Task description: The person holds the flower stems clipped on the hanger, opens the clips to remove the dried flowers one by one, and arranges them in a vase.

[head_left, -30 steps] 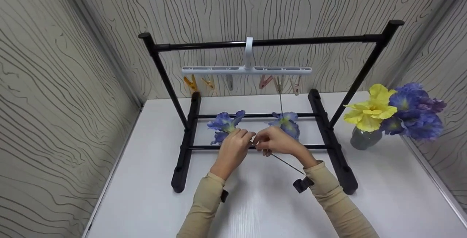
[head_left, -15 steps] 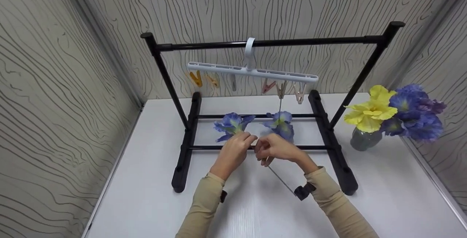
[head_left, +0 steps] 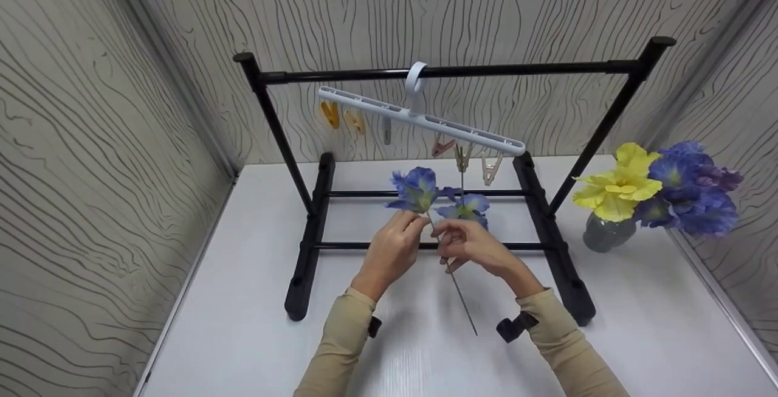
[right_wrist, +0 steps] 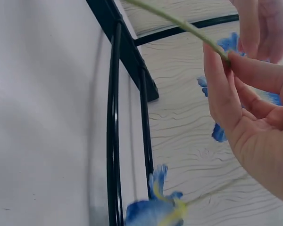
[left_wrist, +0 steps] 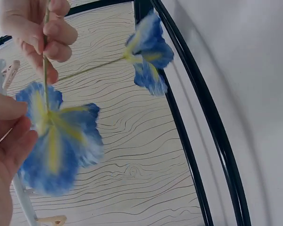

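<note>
My right hand point(head_left: 471, 248) pinches the thin stem point(head_left: 460, 293) of a blue iris between thumb and fingers. The iris bloom point(head_left: 416, 190) is up beside my left hand point(head_left: 395, 248), whose fingertips lie right at the petals point(left_wrist: 56, 155) in the left wrist view, off the stem. A second blue iris point(head_left: 468, 207) hangs bloom-down, its stem held by a beige clothespin point(head_left: 462, 158). That clothespin hangs from a pale hanger point(head_left: 364, 104), hooked on the top bar point(head_left: 516, 70) and tilted down to the right.
A black rack point(head_left: 562, 263) stands on the white table point(head_left: 243, 251) around the work. Other clothespins hang along the hanger, among them an orange one point(head_left: 330, 115) and a pink one point(head_left: 442, 145). At right, a grey vase point(head_left: 608, 233) holds yellow and blue flowers.
The held iris has moved right and up, its bloom more upright and its stem end swinging down and left. The right hand shifted slightly right. The hanger's right end has dipped.
</note>
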{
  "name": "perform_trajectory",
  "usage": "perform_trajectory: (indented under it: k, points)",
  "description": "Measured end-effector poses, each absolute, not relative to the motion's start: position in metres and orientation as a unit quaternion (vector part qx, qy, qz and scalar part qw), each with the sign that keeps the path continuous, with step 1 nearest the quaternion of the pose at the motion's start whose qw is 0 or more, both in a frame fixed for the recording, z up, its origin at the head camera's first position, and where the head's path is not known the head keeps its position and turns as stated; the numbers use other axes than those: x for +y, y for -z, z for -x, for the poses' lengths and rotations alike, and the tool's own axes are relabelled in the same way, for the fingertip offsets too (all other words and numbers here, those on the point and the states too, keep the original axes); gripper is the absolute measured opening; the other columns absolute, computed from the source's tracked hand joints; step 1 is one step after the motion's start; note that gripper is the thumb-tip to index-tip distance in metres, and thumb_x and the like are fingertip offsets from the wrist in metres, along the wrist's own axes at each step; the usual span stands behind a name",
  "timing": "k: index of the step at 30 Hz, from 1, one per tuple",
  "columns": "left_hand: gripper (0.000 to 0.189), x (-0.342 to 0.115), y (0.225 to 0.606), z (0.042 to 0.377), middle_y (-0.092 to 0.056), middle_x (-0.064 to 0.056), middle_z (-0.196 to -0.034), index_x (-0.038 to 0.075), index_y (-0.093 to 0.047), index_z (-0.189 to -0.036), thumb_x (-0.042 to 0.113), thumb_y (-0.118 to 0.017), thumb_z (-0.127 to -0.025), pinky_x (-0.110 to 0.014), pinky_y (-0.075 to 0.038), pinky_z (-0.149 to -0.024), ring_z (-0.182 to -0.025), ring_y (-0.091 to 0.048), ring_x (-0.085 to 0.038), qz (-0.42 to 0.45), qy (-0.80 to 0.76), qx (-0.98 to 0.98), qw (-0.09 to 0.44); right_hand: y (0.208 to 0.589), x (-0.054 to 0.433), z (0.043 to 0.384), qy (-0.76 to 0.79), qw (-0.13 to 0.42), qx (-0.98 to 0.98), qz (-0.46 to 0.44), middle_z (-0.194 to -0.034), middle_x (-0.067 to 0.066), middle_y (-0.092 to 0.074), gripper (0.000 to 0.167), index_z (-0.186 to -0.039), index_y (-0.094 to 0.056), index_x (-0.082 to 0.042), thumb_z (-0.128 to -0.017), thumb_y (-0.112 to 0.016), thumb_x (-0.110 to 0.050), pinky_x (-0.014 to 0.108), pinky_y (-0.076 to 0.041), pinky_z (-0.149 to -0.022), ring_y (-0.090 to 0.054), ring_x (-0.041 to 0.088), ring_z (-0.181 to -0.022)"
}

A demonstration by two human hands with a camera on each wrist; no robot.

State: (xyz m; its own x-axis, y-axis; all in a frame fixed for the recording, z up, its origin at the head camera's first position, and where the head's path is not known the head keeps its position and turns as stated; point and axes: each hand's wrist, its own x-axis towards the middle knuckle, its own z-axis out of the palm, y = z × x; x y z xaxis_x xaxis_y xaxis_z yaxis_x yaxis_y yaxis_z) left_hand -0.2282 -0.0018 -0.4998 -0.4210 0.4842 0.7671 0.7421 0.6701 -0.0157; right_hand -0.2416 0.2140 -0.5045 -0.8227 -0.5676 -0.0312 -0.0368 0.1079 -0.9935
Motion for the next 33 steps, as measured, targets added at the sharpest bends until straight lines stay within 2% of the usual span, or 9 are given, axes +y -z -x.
perform_trajectory:
  k: [6,9,14,18,24,29,33]
  points:
    - [0.013,-0.003,0.507,0.234,-0.064,-0.008,-0.094,0.005,-0.07,-0.103,-0.005,-0.067,-0.095,-0.029,-0.055,-0.071,-0.085,-0.062,-0.021,0.337,0.229,-0.821,0.399,0.496,0.238,0.236,0.641,0.193,0.714,0.205,-0.093,0.012,-0.066,0.03,-0.117,-0.06,0.009,-0.093,-0.073,-0.004,0.039,-0.063,-0.068,-0.07,0.021,-0.08]
    - [0.012,-0.003,0.513,0.238,-0.063,-0.007,-0.092,0.005,-0.07,-0.101,-0.005,-0.068,-0.095,-0.03,-0.054,-0.068,-0.082,-0.061,-0.021,0.313,0.255,-0.824,0.398,0.491,0.249,0.232,0.635,0.18,0.72,0.216,-0.093,0.015,-0.067,0.026,-0.113,-0.061,0.008,-0.094,-0.073,-0.005,0.04,-0.063,-0.068,-0.07,0.022,-0.081]
    - [0.011,0.0,0.523,0.243,-0.063,-0.006,-0.094,0.004,-0.069,-0.1,-0.005,-0.071,-0.093,-0.031,-0.056,-0.07,-0.085,-0.062,-0.021,0.278,0.281,-0.838,0.376,0.484,0.266,0.227,0.632,0.157,0.725,0.225,-0.094,0.02,-0.066,0.022,-0.11,-0.062,0.007,-0.095,-0.072,-0.003,0.041,-0.063,-0.07,-0.07,0.023,-0.08]
    - [0.012,0.005,0.526,0.247,-0.065,-0.01,-0.101,0.003,-0.069,-0.108,0.001,-0.071,-0.096,-0.036,-0.057,-0.075,-0.092,-0.065,-0.025,0.259,0.299,-0.859,0.326,0.48,0.281,0.225,0.636,0.128,0.73,0.215,-0.093,0.017,-0.067,0.019,-0.11,-0.063,0.007,-0.095,-0.071,-0.003,0.04,-0.063,-0.071,-0.071,0.023,-0.077]
    - [0.027,0.016,0.522,0.256,-0.063,-0.016,-0.121,0.001,-0.063,-0.127,0.012,-0.067,-0.102,-0.044,-0.055,-0.092,-0.113,-0.063,-0.031,0.245,0.339,-0.883,0.214,0.475,0.302,0.221,0.655,0.073,0.724,0.204,-0.088,0.008,-0.07,0.01,-0.104,-0.066,0.004,-0.095,-0.069,0.001,0.036,-0.062,-0.072,-0.072,0.021,-0.078]
    - [0.039,0.026,0.517,0.268,-0.058,-0.019,-0.141,-0.001,-0.055,-0.139,0.017,-0.062,-0.105,-0.046,-0.046,-0.108,-0.132,-0.055,-0.034,0.234,0.398,-0.877,0.134,0.473,0.315,0.217,0.67,0.04,0.718,0.184,-0.091,0.012,-0.07,0.007,-0.101,-0.068,0.0,-0.095,-0.069,0.004,0.036,-0.062,-0.074,-0.072,0.021,-0.08]
    - [0.051,0.036,0.51,0.278,-0.052,-0.02,-0.149,-0.002,-0.046,-0.15,0.02,-0.06,-0.106,-0.045,-0.046,-0.109,-0.136,-0.052,-0.033,0.227,0.461,-0.854,0.077,0.471,0.324,0.213,0.68,0.019,0.717,0.152,-0.09,0.013,-0.07,0.007,-0.101,-0.068,0.001,-0.095,-0.069,0.004,0.037,-0.062,-0.074,-0.072,0.021,-0.08]
